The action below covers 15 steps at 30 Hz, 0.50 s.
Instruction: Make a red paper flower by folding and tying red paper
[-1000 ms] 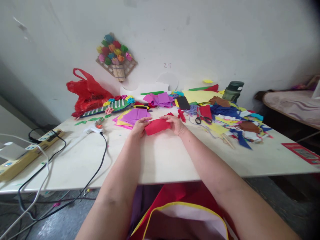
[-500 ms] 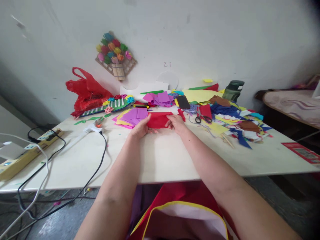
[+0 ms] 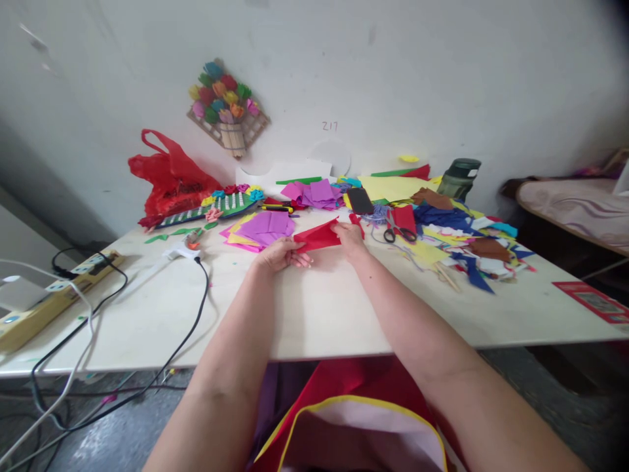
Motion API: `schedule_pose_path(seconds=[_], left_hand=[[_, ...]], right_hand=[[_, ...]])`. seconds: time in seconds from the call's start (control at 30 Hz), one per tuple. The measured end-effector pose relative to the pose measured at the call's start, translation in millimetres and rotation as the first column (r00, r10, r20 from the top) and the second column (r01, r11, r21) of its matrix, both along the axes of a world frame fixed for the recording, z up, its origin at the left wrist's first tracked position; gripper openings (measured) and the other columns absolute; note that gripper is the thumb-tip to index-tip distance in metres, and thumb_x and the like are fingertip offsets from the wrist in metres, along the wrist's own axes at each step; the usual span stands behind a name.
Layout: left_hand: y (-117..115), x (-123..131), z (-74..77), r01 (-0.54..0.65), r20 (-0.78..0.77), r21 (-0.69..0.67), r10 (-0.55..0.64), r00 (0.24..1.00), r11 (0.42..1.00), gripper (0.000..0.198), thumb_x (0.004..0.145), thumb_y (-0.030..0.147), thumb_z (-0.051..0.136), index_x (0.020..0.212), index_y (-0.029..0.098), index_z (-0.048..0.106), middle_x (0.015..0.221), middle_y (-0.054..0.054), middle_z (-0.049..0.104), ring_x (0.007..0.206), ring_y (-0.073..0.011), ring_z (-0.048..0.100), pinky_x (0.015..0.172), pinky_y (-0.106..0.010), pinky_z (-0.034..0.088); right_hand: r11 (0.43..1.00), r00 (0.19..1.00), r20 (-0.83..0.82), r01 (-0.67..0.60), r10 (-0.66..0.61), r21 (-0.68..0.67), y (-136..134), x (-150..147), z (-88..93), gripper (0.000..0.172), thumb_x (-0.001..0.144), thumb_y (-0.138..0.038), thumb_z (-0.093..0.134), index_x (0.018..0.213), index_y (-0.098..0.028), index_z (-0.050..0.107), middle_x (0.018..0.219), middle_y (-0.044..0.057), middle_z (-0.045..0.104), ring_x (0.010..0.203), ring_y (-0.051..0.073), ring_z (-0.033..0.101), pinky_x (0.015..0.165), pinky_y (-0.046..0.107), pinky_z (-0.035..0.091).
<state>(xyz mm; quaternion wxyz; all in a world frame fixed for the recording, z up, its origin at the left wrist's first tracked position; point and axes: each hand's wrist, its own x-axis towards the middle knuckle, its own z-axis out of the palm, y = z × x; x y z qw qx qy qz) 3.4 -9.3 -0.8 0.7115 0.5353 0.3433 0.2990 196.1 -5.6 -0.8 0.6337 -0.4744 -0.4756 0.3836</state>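
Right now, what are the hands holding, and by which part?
Both hold one red sheet above the table. The left hand pinches its near-left corner; the right hand grips its right edge.

Soft, even daylight; corners darkened, edges stretched and blurred.

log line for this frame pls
left hand: holds red paper | right hand: pinches its far edge | purple sheets behind | scissors right
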Motion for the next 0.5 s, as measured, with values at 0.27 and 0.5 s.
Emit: schedule_pose_path(seconds=[0.27,0.5], left_hand=[[0.8,7.0,-3.2,-0.294,0.256,0.053,0.272,0.928,0.954,0.029,0.075,0.023,0.062,0.100,0.010,0.062,0.083,-0.011,0.069,0.068,-0.0163,0.066,0.061,-0.024,0.053],[4.8,6.7,-4.2,-0.346,0.318,0.084,0.304,0.898,0.935,0.022,0.076,0.024,0.060,0.092,0.009,0.064,0.076,-0.008,0.069,0.063,-0.0134,0.064,0.057,-0.021,0.050]], right_hand=[[0.987,0.989,0.106,-0.118,0.107,0.106,-2.0,-0.4,-2.0,0.038,0.060,-0.031,0.059,0.043,-0.020,0.028,0.047,-0.006,0.020,0.050,0.008,0.022,0.050,0.024,0.022],[0.976,0.977,0.127,-0.184,0.169,0.116,-7.7,-0.3,-0.4,0.044,0.062,-0.031,0.061,0.045,-0.020,0.023,0.048,-0.006,0.017,0.048,0.008,0.019,0.049,0.025,0.021]])
